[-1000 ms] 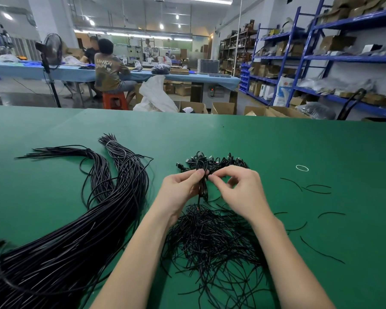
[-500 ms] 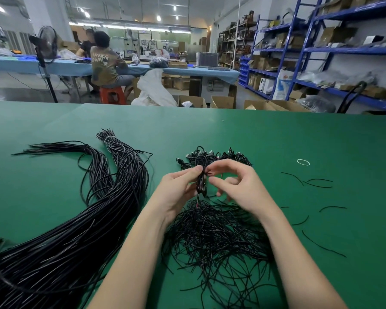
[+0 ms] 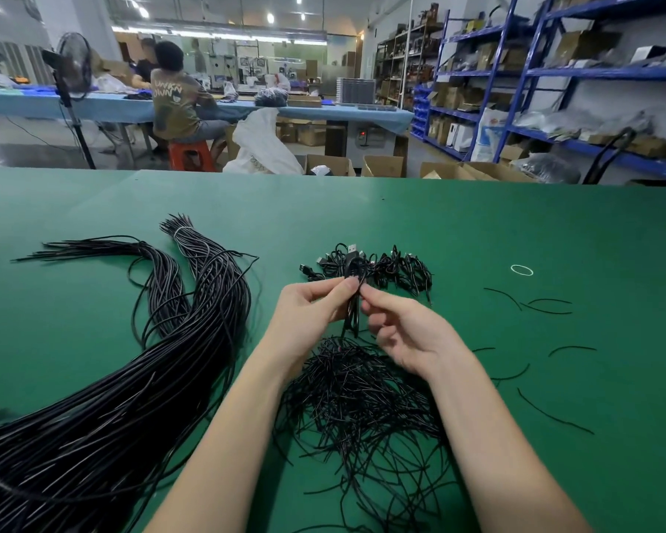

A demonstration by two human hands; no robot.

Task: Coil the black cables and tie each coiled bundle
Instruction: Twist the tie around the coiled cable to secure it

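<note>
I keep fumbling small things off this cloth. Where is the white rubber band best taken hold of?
The white rubber band lies flat as an open loop on the green table, nothing touching it. Probably best: come straight down from above and pinch one arc of the ring, one fingertip inside, one outside. Either hand must first release its cable.

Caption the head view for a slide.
Both hands, left hand and right hand, pinch a coiled black cable above loose ties on the green table.
</note>
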